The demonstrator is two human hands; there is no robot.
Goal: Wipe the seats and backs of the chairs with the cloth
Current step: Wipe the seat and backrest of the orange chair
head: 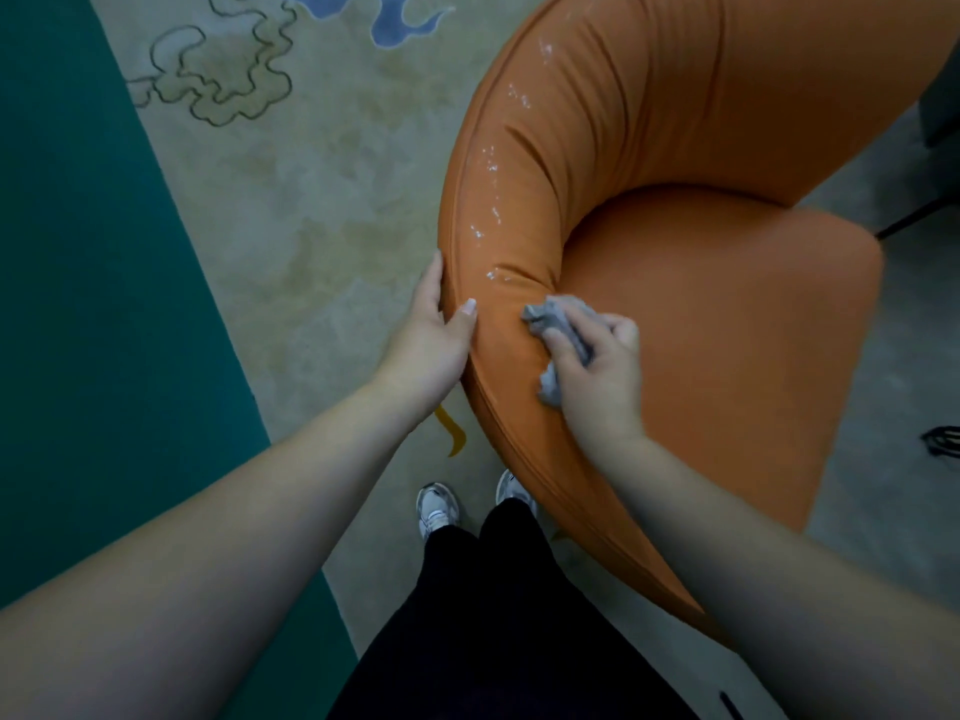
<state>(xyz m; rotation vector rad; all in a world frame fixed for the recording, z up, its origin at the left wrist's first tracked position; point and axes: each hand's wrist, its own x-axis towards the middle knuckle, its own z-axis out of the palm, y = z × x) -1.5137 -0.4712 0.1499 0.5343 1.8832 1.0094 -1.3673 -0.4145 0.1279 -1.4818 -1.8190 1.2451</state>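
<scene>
Teal/beige carpet [270, 210] far left, not in play. Left hand [434, 330] clasps outer edge of orange chair [727, 314] backrest, thumb on top, fingers wrapped behind: bracing. Backrest rim curves up and away from both hands toward top right; wet streaks [498, 200] along it lie just beyond hands. Right hand [597, 366] bunches grey cloth [558, 324], pressed on rim just right of left hand. Right hand nearer streaks; likely next stroke runs up along rim. Seat lies right of cloth.
</scene>
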